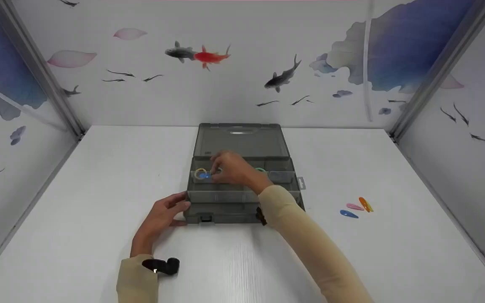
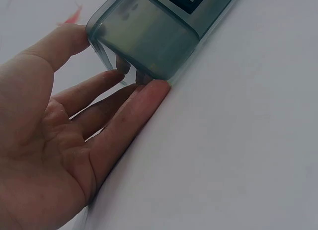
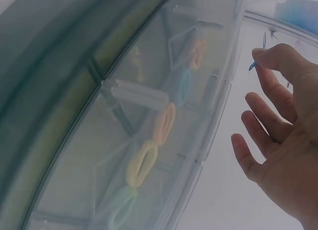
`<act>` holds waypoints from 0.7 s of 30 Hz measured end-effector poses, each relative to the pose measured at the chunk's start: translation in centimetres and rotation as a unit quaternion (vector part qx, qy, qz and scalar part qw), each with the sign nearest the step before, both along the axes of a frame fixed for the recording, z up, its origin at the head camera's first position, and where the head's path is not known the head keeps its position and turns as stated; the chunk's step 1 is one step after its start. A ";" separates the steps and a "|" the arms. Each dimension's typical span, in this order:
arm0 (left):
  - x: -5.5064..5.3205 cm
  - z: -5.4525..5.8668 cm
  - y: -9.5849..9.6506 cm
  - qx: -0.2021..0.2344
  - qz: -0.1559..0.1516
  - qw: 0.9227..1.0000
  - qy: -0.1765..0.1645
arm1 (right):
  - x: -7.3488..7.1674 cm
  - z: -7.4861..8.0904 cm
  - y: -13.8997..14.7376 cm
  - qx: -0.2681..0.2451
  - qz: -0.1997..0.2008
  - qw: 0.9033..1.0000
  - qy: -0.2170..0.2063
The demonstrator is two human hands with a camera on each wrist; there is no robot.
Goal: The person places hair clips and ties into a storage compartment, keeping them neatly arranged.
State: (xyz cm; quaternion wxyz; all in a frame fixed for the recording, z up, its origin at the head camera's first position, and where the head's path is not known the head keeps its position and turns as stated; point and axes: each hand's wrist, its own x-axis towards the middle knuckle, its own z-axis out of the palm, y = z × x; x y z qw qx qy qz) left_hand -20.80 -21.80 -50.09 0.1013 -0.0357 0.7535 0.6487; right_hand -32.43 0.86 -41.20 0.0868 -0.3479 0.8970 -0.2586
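A translucent grey storage box [image 1: 222, 210] with compartments stands with its lid [image 1: 240, 143] folded back. My right hand [image 1: 230, 168] is over the box's left rear part, where thumb and forefinger pinch a small blue hair clip [image 3: 252, 66]; its other fingers are loosely bent. My left hand [image 1: 162, 216] holds the box at its front left corner, the thumb at the upper edge and the fingers against the side wall, the little finger low along the table. Inside the box lie several coloured hair ties, among them a yellow one [image 3: 142, 164] and a green one [image 1: 261, 169].
To the right of the box, a blue clip [image 1: 349, 213], a pink clip [image 1: 355, 206] and an orange clip [image 1: 364, 204] beside a yellow one lie on the white table [image 1: 394, 252]. Printed panels [image 1: 242, 92] enclose the back and sides.
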 end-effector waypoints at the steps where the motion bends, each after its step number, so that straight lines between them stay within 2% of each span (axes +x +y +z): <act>1: 0.0 0.0 0.0 0.000 -0.001 1.000 0.001 | 0.0 -0.1 -0.3 0.003 -0.001 1.000 -0.004; 9: -0.3 0.3 0.2 0.004 -0.002 1.000 0.003 | -0.1 -1.0 -1.8 0.025 -0.022 0.999 -0.038; 21: 0.0 0.2 -0.1 0.001 -0.003 1.000 0.005 | -0.1 -2.2 -3.2 0.052 -0.013 0.998 -0.018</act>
